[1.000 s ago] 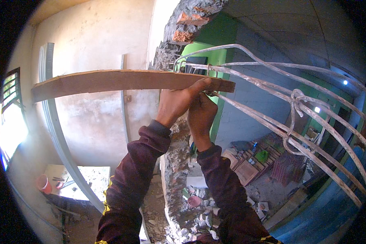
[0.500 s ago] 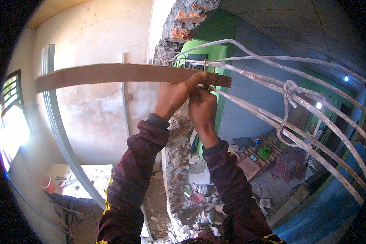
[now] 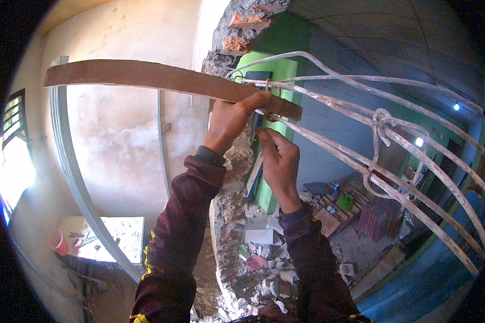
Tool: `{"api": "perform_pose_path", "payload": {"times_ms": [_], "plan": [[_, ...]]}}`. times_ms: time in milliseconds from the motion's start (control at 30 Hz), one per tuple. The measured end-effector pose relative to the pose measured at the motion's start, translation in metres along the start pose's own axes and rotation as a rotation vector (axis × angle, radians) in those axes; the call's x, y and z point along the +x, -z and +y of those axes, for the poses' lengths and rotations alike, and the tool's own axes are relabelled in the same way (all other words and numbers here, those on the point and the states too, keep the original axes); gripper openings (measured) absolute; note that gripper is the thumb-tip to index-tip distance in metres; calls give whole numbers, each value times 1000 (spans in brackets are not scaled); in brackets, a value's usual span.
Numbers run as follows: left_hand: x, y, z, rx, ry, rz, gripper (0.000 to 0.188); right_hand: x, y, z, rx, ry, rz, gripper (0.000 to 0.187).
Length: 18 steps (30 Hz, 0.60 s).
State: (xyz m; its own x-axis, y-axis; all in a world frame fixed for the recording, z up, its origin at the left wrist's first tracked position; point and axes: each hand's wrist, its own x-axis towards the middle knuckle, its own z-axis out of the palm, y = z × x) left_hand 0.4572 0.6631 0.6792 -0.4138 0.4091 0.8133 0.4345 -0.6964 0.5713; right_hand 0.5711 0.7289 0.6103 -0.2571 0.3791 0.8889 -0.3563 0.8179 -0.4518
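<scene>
My left hand (image 3: 230,121) is closed around a long brown wooden board (image 3: 129,74), near its right end. The board reaches out to the left across the pale wall and tilts down to the right. Just below the board's right end is my right hand (image 3: 279,161), its thumb and fingers pinched together. Whether something small sits in that pinch I cannot make out. White-grey reinforcing bars (image 3: 334,102) run from behind the board to the right, tied by a wire stirrup (image 3: 381,126). My left hand hides part of the board and the broken wall edge.
A broken brick wall (image 3: 231,199) stands between two rooms, with rubble (image 3: 272,280) at its foot. Left, a grey metal channel (image 3: 73,156) leans beside a white tabletop (image 3: 113,237) and a red bucket (image 3: 58,242). A wooden pallet (image 3: 337,207) lies in the right room.
The board's left end has risen, so it now slopes down to the right. My right hand has dropped away from beneath the board, slightly down and right.
</scene>
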Motion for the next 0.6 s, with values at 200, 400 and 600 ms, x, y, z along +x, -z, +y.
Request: {"api": "perform_pose_path", "payload": {"times_ms": [200,400,600], "plan": [[-2,5,-1,164,0,-42,33,-6,-4,12,57,61,13,28],[-5,7,4,353,-2,14,36,-9,0,22,15,79,7,29],[-2,18,2,513,-158,-86,36,-7,6,32,-32,145,0,25]]}}
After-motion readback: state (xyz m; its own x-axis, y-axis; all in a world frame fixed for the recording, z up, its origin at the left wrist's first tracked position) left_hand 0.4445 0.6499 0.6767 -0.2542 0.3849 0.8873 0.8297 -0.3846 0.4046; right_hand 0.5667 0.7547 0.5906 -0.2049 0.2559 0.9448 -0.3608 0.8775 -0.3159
